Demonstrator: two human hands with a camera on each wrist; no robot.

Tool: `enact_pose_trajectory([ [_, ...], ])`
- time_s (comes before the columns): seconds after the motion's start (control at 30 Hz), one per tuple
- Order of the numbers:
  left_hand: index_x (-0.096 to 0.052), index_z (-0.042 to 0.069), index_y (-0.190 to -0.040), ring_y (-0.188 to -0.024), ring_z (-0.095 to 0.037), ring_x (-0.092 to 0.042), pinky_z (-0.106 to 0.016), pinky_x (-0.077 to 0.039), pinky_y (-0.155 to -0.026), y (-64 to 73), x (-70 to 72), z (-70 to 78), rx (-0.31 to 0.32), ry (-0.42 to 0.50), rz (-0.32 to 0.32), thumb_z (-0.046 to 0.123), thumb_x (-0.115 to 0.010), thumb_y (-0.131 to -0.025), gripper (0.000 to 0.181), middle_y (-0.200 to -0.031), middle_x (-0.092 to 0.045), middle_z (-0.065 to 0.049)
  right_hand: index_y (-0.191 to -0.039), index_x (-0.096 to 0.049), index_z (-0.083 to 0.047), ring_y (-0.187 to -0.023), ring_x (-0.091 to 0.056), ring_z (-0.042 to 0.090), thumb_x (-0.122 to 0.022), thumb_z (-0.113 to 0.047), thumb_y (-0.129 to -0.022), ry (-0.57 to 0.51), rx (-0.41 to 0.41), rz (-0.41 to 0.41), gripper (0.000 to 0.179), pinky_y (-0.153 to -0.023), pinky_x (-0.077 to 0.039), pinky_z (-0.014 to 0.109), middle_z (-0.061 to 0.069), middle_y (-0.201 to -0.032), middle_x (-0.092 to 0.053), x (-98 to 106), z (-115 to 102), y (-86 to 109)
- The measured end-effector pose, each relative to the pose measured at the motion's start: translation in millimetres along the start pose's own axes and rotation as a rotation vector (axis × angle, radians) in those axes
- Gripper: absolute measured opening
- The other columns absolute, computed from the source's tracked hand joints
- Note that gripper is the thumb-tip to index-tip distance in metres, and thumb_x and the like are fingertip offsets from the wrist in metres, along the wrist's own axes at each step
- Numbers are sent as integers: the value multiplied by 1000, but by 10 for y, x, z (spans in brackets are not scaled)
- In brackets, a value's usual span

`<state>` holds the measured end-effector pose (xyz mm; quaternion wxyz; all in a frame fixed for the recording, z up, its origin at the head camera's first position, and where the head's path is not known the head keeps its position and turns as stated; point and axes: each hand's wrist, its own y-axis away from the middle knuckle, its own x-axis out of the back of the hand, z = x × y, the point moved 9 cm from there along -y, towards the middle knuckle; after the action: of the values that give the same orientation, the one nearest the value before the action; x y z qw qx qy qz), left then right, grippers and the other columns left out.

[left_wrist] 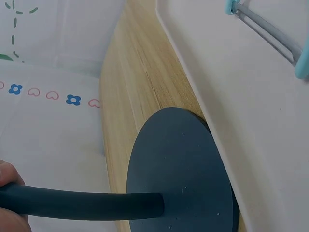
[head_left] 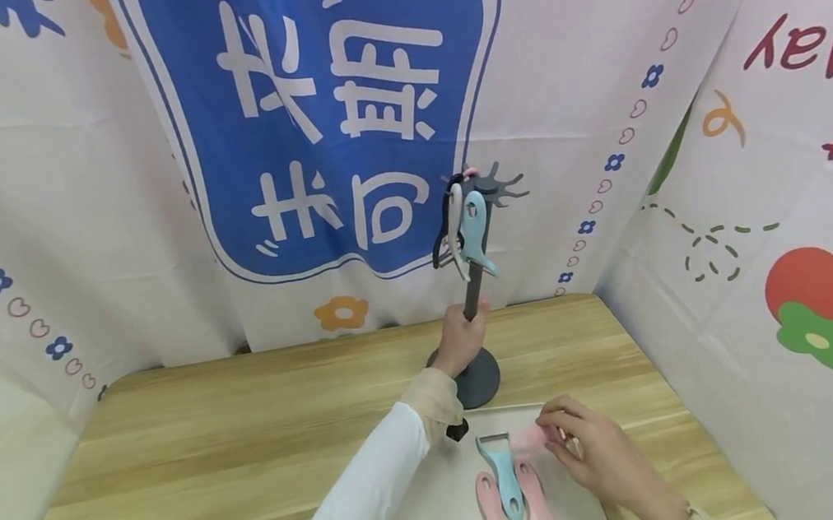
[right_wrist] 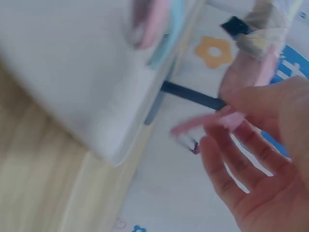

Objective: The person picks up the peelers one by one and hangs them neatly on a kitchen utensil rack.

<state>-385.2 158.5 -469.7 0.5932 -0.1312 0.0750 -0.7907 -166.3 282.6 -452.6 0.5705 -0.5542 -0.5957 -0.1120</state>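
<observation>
My left hand (head_left: 462, 337) grips the post of a dark grey stand (head_left: 479, 374), fingers wrapped around it above the round base (left_wrist: 178, 159). Several peelers hang from the hooked top, among them a light blue peeler (head_left: 473, 226) and a white one (head_left: 454, 224). Over the tray (head_left: 430, 498), my right hand (head_left: 589, 443) pinches a pink peeler (right_wrist: 198, 123) between thumb and fingers; it is blurred. To its left in the tray lies another light blue peeler (head_left: 505, 475), flanked by two pink-handled tools (head_left: 491, 505) whose lower ends are cut off by the frame.
The tray stands on a wooden table (head_left: 252, 423), its far edge close to the stand's base. A printed cloth (head_left: 548, 58) hangs behind the table, and another (head_left: 725, 307) lines the right side. A black object (head_left: 457, 431) shows at my left wrist.
</observation>
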Motion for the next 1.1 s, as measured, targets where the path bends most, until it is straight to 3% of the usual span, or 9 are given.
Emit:
enact_pose_trajectory([
  [0.17, -38, 16, -57, -44, -9, -29, -26, -25, -46, 5, 21, 6, 1, -27, 11, 30, -55, -112, 60, -49, -33, 9, -112, -77, -13, -82, -63, 10, -90, 0, -80, -104, 30, 107, 38, -77, -49, 12, -10, -103, -69, 124, -102, -175],
  [0.3, -39, 17, -57, -45, -9, -29, -26, -25, -46, 16, 28, 14, 9, -40, 18, 32, -56, -112, 59, -50, -33, 11, -112, -78, -10, -86, -67, 14, -90, 1, -78, -159, 56, 237, 38, -87, -51, 13, -6, -97, -71, 266, -193, -355],
  [0.5, -40, 18, -57, -43, -7, -31, -25, -26, -45, 35, 15, 15, 18, -26, 10, 34, -56, -111, 59, -48, -35, 11, -110, -79, -3, -81, -72, 18, -89, 3, -74, -204, 93, 435, 38, -85, -56, 14, 2, -93, -75, 535, -252, -563],
  [0.63, -40, 18, -56, -43, -7, -31, -24, -26, -44, 21, -7, 25, 18, -30, 1, 34, -56, -111, 59, -48, -35, 10, -111, -79, 0, -81, -73, 18, -89, 0, -76, -216, 91, 495, 36, -83, -58, 16, 6, -91, -75, 708, -282, -702],
  [0.87, -40, 17, -57, -43, -6, -31, -23, -26, -44, 5, -42, 36, 10, -29, -9, 30, -56, -111, 57, -49, -35, 11, -127, -73, 4, -89, -72, 11, -86, 9, -73, -247, 90, 574, 56, -82, -59, 17, 15, -99, -77, 986, -359, -928],
  [1.1, -40, 16, -58, -44, -7, -30, -23, -25, -45, 25, -5, 20, 9, -32, -8, 29, -56, -112, 57, -49, -35, 10, -129, -73, 2, -94, -70, 5, -86, 7, -77, -284, 35, 679, 54, -81, -58, 15, 17, -101, -76, 1118, -387, -1154],
])
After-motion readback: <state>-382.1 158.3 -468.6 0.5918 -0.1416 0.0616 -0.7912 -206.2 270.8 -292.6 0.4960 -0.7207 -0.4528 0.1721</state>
